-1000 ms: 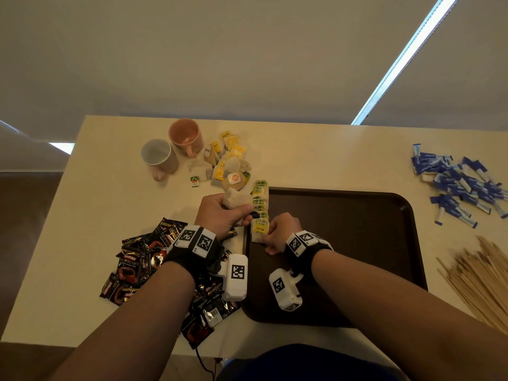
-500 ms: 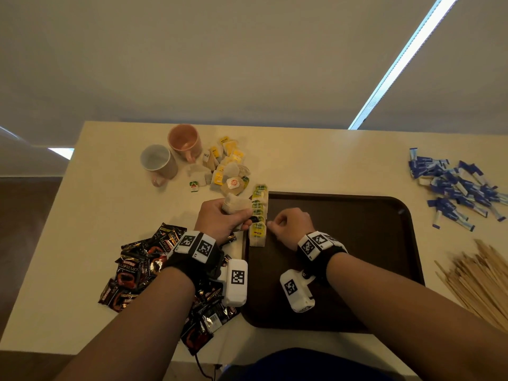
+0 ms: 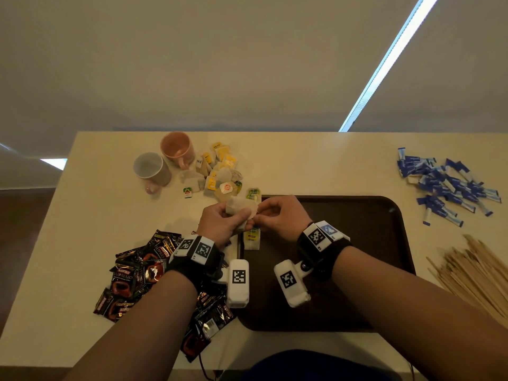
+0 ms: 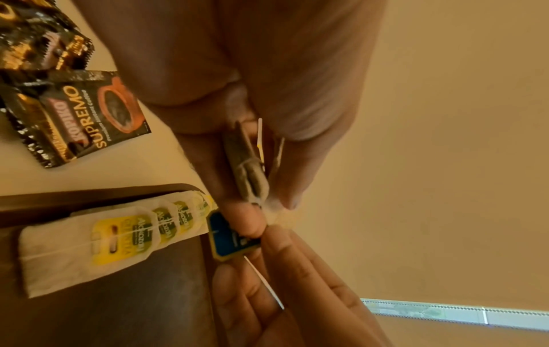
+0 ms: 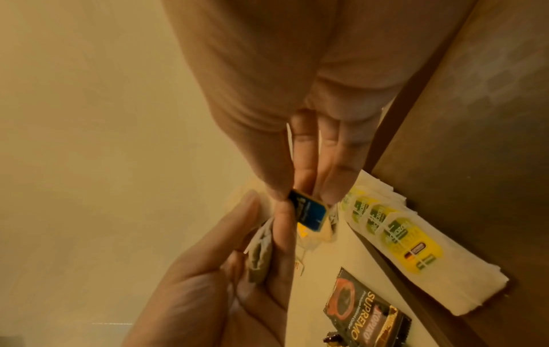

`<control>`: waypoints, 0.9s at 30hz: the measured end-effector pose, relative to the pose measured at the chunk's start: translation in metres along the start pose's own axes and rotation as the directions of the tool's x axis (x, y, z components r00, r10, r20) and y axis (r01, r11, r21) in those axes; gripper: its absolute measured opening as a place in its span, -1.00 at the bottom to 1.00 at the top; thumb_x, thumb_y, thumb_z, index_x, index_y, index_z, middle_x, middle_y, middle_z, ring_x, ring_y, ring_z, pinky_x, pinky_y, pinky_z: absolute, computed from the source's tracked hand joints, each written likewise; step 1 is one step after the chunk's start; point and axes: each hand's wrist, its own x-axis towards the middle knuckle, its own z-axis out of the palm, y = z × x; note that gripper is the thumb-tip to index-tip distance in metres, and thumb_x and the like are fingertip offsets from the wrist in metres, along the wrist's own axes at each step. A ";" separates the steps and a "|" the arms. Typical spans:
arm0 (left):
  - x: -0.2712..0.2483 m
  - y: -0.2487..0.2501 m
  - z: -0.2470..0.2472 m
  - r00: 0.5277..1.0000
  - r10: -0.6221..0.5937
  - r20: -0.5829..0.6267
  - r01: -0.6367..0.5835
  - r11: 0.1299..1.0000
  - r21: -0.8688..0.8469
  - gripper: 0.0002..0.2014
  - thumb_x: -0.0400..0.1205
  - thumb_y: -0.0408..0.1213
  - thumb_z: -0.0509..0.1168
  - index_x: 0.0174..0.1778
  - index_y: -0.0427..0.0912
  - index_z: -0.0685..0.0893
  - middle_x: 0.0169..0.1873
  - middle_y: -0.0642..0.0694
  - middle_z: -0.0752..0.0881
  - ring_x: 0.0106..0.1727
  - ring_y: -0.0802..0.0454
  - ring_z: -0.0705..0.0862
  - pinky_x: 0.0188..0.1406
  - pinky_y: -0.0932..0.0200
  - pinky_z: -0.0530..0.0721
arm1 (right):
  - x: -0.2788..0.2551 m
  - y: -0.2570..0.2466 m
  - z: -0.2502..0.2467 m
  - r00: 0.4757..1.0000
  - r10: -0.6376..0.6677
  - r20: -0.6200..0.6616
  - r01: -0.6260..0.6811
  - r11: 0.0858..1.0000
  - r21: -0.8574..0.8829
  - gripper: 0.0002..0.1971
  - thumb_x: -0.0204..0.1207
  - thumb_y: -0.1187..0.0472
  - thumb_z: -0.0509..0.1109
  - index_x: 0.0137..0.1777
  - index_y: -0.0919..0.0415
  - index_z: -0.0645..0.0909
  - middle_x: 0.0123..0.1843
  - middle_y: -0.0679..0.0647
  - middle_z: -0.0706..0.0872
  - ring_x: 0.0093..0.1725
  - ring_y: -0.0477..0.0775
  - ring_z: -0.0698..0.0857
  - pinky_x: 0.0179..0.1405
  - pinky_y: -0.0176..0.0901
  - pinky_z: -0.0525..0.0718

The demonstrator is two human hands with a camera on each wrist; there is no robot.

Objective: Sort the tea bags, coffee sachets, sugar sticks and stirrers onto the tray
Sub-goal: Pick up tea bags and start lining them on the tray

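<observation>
My left hand point(image 3: 229, 221) grips a small bundle of tea bags point(image 3: 242, 209) above the left edge of the dark brown tray point(image 3: 343, 243). In the left wrist view the bundle point(image 4: 249, 173) sits between thumb and fingers. My right hand point(image 3: 266, 213) meets it from the right and pinches a blue tea bag tag point(image 5: 309, 213), also seen in the left wrist view as the tag point(image 4: 228, 237). A neat overlapping row of yellow-tagged tea bags point(image 3: 251, 239) lies along the tray's left side, below the hands.
Loose tea bags point(image 3: 220, 171) lie behind the tray, beside a white mug point(image 3: 151, 169) and a pink mug point(image 3: 177, 148). Black coffee sachets point(image 3: 137, 270) are heaped at the left. Blue sugar sticks point(image 3: 445, 185) and wooden stirrers point(image 3: 478, 273) lie at the right.
My right hand left the row on the tray and came up to the left hand's bundle, where it now pinches a tag. Both hands lifted slightly.
</observation>
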 end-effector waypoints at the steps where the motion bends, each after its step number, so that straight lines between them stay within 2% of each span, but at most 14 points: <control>1: 0.000 0.000 0.000 1.000 -0.013 0.009 0.013 1.000 -0.020 -0.78 0.57 -0.33 0.50 0.12 -0.24 0.77 -0.08 -0.21 0.86 -0.05 -0.11 0.85 0.02 -0.03 0.81 | -0.001 -0.001 -0.001 1.000 0.009 -0.007 -0.009 1.000 0.004 -0.79 0.45 0.20 0.58 0.06 0.21 0.76 -0.09 0.08 0.84 -0.09 -0.01 0.83 0.03 -0.08 0.81; 4: -0.003 0.003 0.002 0.995 -0.083 0.048 0.090 0.983 -0.161 -0.82 0.64 -0.44 0.38 0.15 -0.38 0.72 -0.08 -0.34 0.83 -0.19 -0.07 0.85 -0.19 0.18 0.82 | -0.004 -0.003 -0.002 0.999 0.023 -0.027 -0.024 1.000 -0.013 -0.92 0.52 0.28 0.52 -0.01 0.19 0.76 -0.14 0.12 0.83 -0.17 0.04 0.84 -0.07 -0.18 0.80; 6: -0.003 0.006 0.004 0.994 -0.098 0.049 0.106 0.974 -0.201 -0.86 0.66 -0.48 0.34 0.11 -0.38 0.71 -0.11 -0.35 0.82 -0.25 -0.05 0.84 -0.25 0.21 0.81 | -0.004 -0.005 -0.003 0.999 0.032 -0.031 -0.033 0.999 -0.024 -0.95 0.54 0.30 0.48 -0.04 0.17 0.74 -0.13 0.13 0.83 -0.17 0.07 0.84 -0.10 -0.12 0.82; 11: 0.001 0.006 0.003 0.997 -0.081 0.008 0.081 0.982 -0.170 -0.91 0.67 -0.48 0.33 -0.01 -0.28 0.74 -0.25 -0.24 0.83 -0.35 0.01 0.82 -0.32 0.22 0.80 | -0.007 -0.009 -0.006 0.996 0.085 0.017 -0.086 0.993 0.087 -0.94 0.64 0.33 0.36 0.07 0.27 0.60 -0.08 0.29 0.80 -0.18 0.20 0.85 -0.30 -0.11 0.82; 15: 0.003 0.004 0.003 0.998 -0.069 0.009 0.070 0.989 -0.127 -0.91 0.67 -0.47 0.33 -0.02 -0.26 0.74 -0.31 -0.19 0.84 -0.36 0.02 0.81 -0.33 0.19 0.80 | -0.007 -0.009 -0.011 1.000 0.021 -0.007 -0.020 0.998 0.051 -0.91 0.58 0.37 0.43 0.04 0.25 0.61 -0.19 0.29 0.82 -0.24 0.28 0.84 -0.24 0.04 0.83; 19: 0.003 0.004 0.003 0.998 -0.056 0.008 0.057 0.996 -0.065 -0.91 0.68 -0.44 0.34 0.02 -0.28 0.75 -0.24 -0.24 0.84 -0.31 -0.01 0.83 -0.29 0.19 0.80 | -0.010 -0.013 -0.017 0.997 -0.072 -0.016 0.072 0.997 -0.006 -0.87 0.49 0.40 0.51 -0.03 0.23 0.67 -0.18 0.23 0.80 -0.27 0.06 0.80 -0.21 -0.16 0.79; 22: 0.002 0.005 0.003 0.999 -0.039 0.011 0.040 0.999 -0.022 -0.92 0.68 -0.44 0.34 -0.02 -0.26 0.74 -0.28 -0.21 0.83 -0.34 0.02 0.82 -0.34 0.23 0.78 | -0.012 -0.019 -0.019 0.994 -0.111 0.004 0.111 0.993 -0.039 -0.90 0.46 0.37 0.55 -0.10 0.21 0.72 -0.21 0.14 0.80 -0.30 -0.12 0.74 -0.24 -0.30 0.73; 25: 0.003 0.004 0.003 1.000 -0.009 0.024 0.009 0.999 0.035 -0.93 0.67 -0.44 0.36 -0.06 -0.27 0.75 -0.30 -0.20 0.82 -0.34 -0.01 0.82 -0.28 0.14 0.82 | -0.014 -0.026 -0.021 0.990 -0.122 0.076 0.127 0.990 -0.062 -0.86 0.48 0.32 0.54 0.02 0.27 0.76 -0.24 0.00 0.77 -0.36 -0.28 0.68 -0.28 -0.43 0.66; 27: 0.004 0.003 0.003 1.000 0.010 0.026 -0.011 0.997 0.072 -0.91 0.66 -0.43 0.37 -0.13 -0.22 0.76 -0.28 -0.20 0.83 -0.31 -0.06 0.83 -0.17 0.01 0.84 | -0.014 -0.029 -0.022 0.982 -0.135 0.129 0.145 0.986 -0.077 -0.79 0.49 0.37 0.51 0.12 0.28 0.74 -0.21 -0.01 0.77 -0.32 -0.27 0.69 -0.16 -0.38 0.73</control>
